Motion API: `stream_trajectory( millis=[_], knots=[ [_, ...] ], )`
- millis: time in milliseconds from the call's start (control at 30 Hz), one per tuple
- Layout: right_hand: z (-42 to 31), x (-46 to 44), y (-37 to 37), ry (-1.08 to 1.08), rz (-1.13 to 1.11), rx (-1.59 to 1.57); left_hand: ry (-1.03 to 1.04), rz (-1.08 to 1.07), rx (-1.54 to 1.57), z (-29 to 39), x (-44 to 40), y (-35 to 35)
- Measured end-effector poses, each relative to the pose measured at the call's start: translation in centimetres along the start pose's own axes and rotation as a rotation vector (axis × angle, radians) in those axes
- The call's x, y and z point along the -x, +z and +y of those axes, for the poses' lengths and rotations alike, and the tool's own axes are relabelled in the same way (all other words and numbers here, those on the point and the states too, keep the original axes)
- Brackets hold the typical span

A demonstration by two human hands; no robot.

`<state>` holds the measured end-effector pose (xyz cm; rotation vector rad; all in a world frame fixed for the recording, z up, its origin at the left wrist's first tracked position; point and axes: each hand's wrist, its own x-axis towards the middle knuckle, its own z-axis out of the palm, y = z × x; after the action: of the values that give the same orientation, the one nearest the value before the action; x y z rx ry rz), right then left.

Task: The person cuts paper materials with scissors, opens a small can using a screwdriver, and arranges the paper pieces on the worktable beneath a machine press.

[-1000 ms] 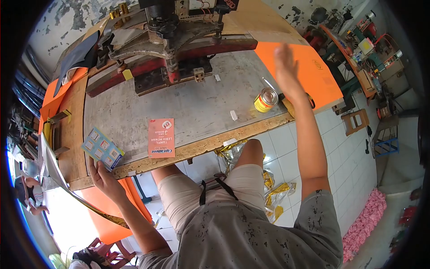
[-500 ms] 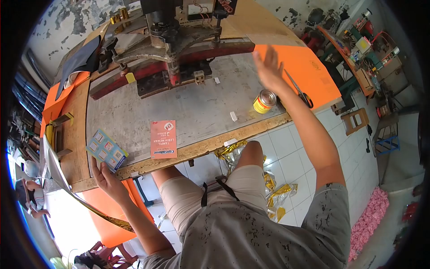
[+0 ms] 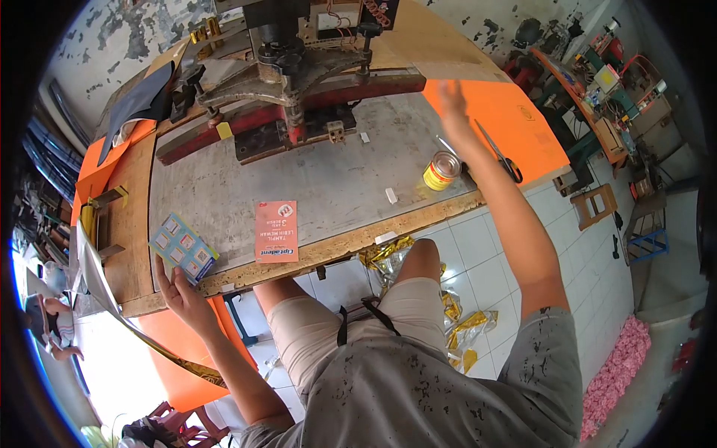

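My left hand is at the table's front left edge, its fingers stretched apart at the lower edge of a light blue printed card. The card lies tilted on the grey metal plate. My right hand is raised over the orange sheet, slightly blurred, fingers stretched out and nothing visible in them. Below that hand stands a yellow tin, with a slim metal tool partly showing behind it. A red printed card lies near the front edge.
A heavy press with a red bar stands at the back of the plate. Black-handled scissors lie on the orange sheet. Small white pieces are on the plate. Gold foil scraps litter the tiled floor.
My right hand has turned more edge-on and risen slightly, uncovering the slim tool behind the tin. The view has shifted a little; my left hand and the blue card keep their relative places.
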<state>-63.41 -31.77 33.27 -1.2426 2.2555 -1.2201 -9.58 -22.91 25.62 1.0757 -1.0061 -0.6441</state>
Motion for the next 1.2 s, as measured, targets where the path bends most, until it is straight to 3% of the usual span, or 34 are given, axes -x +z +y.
stream_trajectory(
  millis=[100,167,267,367,467,533,567,667,800,833,967,1100,1167,1200],
  knots=[
    [-2.3,5.7,-6.5,-0.176,-0.211,-0.238,-0.026,-0.019,-0.031,0.0,0.0,-0.4],
    [0.6,8.4,-7.9,-0.346,-0.454,-0.006,-0.007,-0.008,-0.024,0.2,0.1,-0.1],
    [2.4,12.2,-6.3,-0.443,-0.403,0.305,-0.002,0.000,-0.039,-0.3,0.0,0.0],
    [2.3,10.3,-6.5,-0.363,-0.311,0.041,-0.028,0.098,-0.090,-0.8,-0.2,0.3],
    [1.2,3.5,-6.9,-0.280,-0.083,-0.048,0.030,0.214,-0.311,-0.7,-0.1,1.3],
    [2.7,-4.4,-5.2,-0.391,0.025,0.129,0.073,0.266,-0.450,-0.1,0.2,3.3],
    [2.7,-7.4,-4.2,-0.365,-0.006,0.147,0.031,0.256,-0.440,0.0,0.3,3.8],
    [2.7,-15.0,0.0,-0.395,-0.046,0.114,0.165,0.315,-0.528,0.0,0.0,4.5],
    [4.6,-23.3,7.6,-0.584,-0.023,-0.187,-0.050,0.294,-0.422,1.2,0.2,4.6],
    [3.7,-24.1,8.2,-0.556,-0.014,-0.135,0.018,0.284,-0.324,-1.2,-0.1,3.0],
    [2.0,-24.1,9.5,-0.467,-0.052,-0.078,-0.036,0.299,-0.438,-0.5,-0.4,3.2],
    [2.6,-20.2,3.2,-0.556,-0.036,-0.009,-0.095,0.314,-0.499,-1.4,-0.8,2.4],
    [0.9,-13.4,-3.7,-0.483,-0.165,-0.009,-0.090,0.342,-0.629,-0.5,-0.7,2.7],
    [1.7,-9.7,-6.2,-0.466,-0.210,0.158,-0.082,0.340,-0.628,-0.1,-0.7,2.8]
  ],
)
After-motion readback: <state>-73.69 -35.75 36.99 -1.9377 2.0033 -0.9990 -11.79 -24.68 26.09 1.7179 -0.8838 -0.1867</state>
